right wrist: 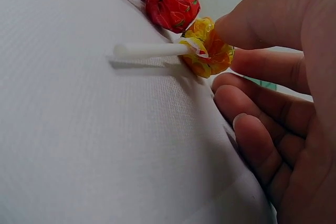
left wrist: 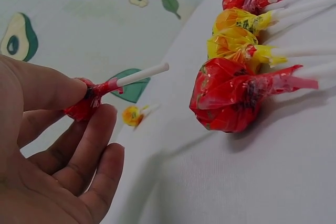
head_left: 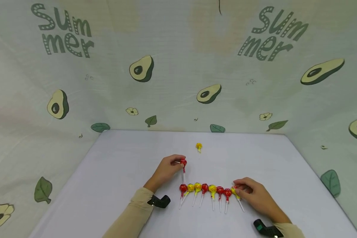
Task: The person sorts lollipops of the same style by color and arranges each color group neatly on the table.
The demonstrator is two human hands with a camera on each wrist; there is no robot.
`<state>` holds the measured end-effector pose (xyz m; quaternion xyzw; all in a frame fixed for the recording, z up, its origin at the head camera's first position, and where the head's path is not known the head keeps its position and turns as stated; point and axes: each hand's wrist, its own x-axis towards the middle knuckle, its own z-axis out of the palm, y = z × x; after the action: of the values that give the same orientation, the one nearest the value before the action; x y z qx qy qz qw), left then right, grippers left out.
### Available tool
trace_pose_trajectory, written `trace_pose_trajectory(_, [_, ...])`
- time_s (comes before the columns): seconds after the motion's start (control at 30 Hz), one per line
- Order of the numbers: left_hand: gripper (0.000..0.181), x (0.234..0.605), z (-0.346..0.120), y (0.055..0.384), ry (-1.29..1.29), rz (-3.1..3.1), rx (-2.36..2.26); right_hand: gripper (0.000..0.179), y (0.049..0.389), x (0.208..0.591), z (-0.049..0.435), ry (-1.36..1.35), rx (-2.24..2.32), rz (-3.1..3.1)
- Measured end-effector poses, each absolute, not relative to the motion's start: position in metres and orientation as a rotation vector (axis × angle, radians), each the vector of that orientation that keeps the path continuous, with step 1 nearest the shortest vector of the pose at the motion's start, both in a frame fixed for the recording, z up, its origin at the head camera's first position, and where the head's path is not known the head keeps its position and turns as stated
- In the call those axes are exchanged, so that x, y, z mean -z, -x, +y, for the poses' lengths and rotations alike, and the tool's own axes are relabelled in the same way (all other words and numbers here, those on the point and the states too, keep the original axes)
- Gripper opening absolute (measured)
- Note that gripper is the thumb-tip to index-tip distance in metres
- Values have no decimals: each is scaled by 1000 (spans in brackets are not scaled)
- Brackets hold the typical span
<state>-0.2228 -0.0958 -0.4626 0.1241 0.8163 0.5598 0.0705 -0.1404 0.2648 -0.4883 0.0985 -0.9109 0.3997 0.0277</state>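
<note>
Left fingers (left wrist: 97,135) pinch 1 red lollipop (left wrist: 107,86); right fingers (right wrist: 270,69) pinch 1 yellow lollipop (right wrist: 202,51).

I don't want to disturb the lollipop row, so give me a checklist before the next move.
1. Left hand pinches a red lollipop: ok.
2. Its stick clear of the row: ok, a gap shows in the left wrist view.
3. Right hand off the row: not ok, it pinches the right-end yellow lollipop.
4. Row's sticks parallel: not ok, they splay at different angles.
5. Far yellow lollipop clear of both hands: ok.
6. Wrappers fully sealed: cannot tell.
</note>
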Motion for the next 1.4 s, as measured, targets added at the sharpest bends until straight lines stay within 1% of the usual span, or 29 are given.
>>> trace_pose_trajectory(0.23, [33, 461, -86, 237, -442, 2488, -1614, 24, 141, 486, 264, -307, -1235, -2810])
trace_pose_trajectory(0.43, [32, 461, -83, 241, -476, 2460, -1597, 24, 140, 487, 264, -310, -1249, -2812])
trace_pose_trajectory(0.8, [39, 448, -88, 251, -434, 2333, -1650, 23, 140, 488, 264, -345, -1188, -2784])
trace_pose_trajectory(1.13, [38, 447, -76, 253, -361, 2270, -1655, 23, 138, 487, 265, -321, -1221, -2798])
trace_pose_trajectory(1.4, [39, 448, -72, 260, -389, 2268, -1625, 23, 139, 488, 265, -322, -1245, -2788])
